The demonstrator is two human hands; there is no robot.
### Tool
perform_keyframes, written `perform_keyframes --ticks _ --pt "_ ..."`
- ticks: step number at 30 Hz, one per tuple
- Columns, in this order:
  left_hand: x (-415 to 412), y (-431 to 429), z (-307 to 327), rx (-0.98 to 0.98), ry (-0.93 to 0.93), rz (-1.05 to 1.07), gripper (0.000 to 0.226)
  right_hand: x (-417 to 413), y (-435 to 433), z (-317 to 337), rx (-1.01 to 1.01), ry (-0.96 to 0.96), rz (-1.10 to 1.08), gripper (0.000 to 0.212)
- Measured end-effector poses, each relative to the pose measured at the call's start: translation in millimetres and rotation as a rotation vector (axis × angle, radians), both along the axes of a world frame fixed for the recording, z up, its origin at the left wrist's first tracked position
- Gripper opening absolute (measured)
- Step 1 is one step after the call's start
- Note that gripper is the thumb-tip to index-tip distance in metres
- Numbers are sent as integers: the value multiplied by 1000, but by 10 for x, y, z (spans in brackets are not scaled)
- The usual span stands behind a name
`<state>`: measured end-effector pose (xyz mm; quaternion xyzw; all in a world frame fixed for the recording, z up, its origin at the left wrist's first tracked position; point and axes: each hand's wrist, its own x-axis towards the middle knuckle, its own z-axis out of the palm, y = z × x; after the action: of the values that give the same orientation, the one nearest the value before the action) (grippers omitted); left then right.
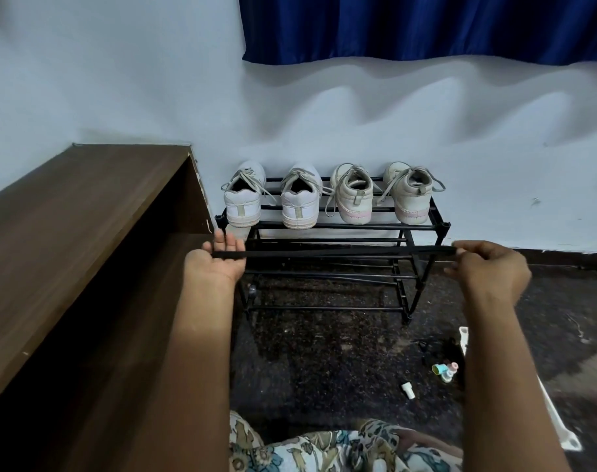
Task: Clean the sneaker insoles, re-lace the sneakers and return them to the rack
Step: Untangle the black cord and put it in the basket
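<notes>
No brand mark, label or writing can be read on anything here; the shoes are seen heel-on and show only plain heel tabs.

Four sneakers stand in a row on the top tier of the black metal rack (327, 227), heels toward the near side, against the pale wall. The two on the left, the first white sneaker (243, 195) and the second white sneaker (300, 199), are a matched pair. The two on the right, the third sneaker (353, 195) and the fourth sneaker (411, 194), are cream with a pinkish sole edge. All four have pale laces threaded, the ends hanging loose over the rack bars.

A single black lace (341, 252) is stretched taut and level between the two hands, in front of the rack, below its top tier. The left hand (222, 258) is palm-up with fingers spread; the lace lies across the palm, and its grip looks loose and open rather than pinched. The right hand (491, 267) has its grip closed on the other end, thumb and fingers pinching the lace.

On the dark speckled floor near the right arm lie one small white cap (408, 390) and one small pastel bottle (445, 371). A brown wooden worktop (68, 216) runs along the left.
</notes>
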<state>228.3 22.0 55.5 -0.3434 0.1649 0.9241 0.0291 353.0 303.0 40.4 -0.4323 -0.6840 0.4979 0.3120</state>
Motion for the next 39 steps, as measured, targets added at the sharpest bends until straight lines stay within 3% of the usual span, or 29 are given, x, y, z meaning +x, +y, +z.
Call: perform_keyframes --ticks 3,6,8,11,15,18,23,28,33,36,39 --pt "-74 -164 -75 11 -23 97 34 128 79 35 219 -200 -119 30" --pt "-111 -268 -116 -192 -5 95 33 254 82 144 321 -384 -135 33" --pt "-94 -213 -91 -460 83 -10 34 241 25 160 378 -449 2 36" --pt "-2 19 -40 -828 352 -393 31 90 -159 132 436 -399 396 39" --pt "164 282 -2 -1048 667 -854 28 -64 -621 235 -44 -109 950 33" --pt "284 418 16 -1104 792 -1003 21 -169 -846 234 -277 -30 1119 33" --pt "412 600 28 -1286 852 -1010 39 -244 -866 120 -699 60 1024 30" --pt "382 595 -17 -1687 1018 -1071 65 -278 -808 23 -857 49 905 29" --pt "452 623 29 -1842 1085 -1176 72 -296 -770 -4 -1186 189 888 29" --pt "451 602 40 -1841 1088 -1232 75 -293 -750 -22 -1244 224 930 35" --pt "468 593 63 -1836 1107 -1247 75 -293 -723 -14 -1171 173 982 38"
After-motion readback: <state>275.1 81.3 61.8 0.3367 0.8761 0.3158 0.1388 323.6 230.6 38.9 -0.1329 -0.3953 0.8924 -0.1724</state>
